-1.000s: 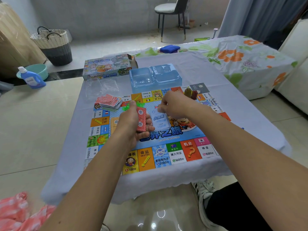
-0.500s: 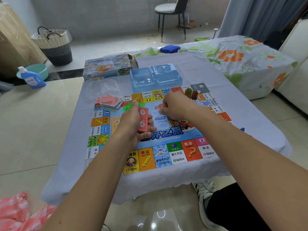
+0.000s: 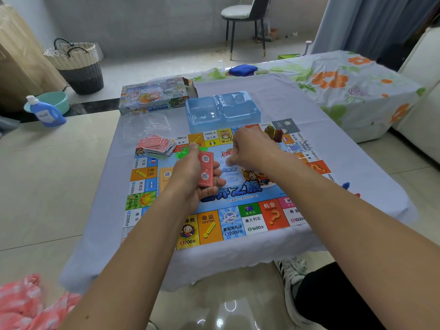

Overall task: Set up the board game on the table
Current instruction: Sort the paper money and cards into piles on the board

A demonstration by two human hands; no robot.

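A colourful game board (image 3: pixel 228 225) lies flat on the cloth-covered table (image 3: pixel 333 120). My left hand (image 3: pixel 190 175) grips a stack of red cards (image 3: pixel 206 169) above the board's middle. My right hand (image 3: pixel 252 148) pinches the top edge of pale blue paper notes (image 3: pixel 232 175) lying on the board's centre. Loose red cards (image 3: pixel 156 144) lie piled at the board's far left corner, green plastic pieces (image 3: pixel 183 152) beside them. Dark red and olive pieces (image 3: pixel 273 133) stand at the far right corner.
An empty blue plastic tray (image 3: pixel 223 110) and the game box (image 3: pixel 154 96) sit beyond the board, with a clear plastic bag (image 3: pixel 147 122) nearby. Small blue and red pawns (image 3: pixel 347 186) lie at the table's right. A floral-covered table (image 3: pixel 345 86) stands far right.
My left hand has lifted the red cards slightly and tilted them more upright. My right hand has stayed over the blue notes, shifting a little toward the far side.
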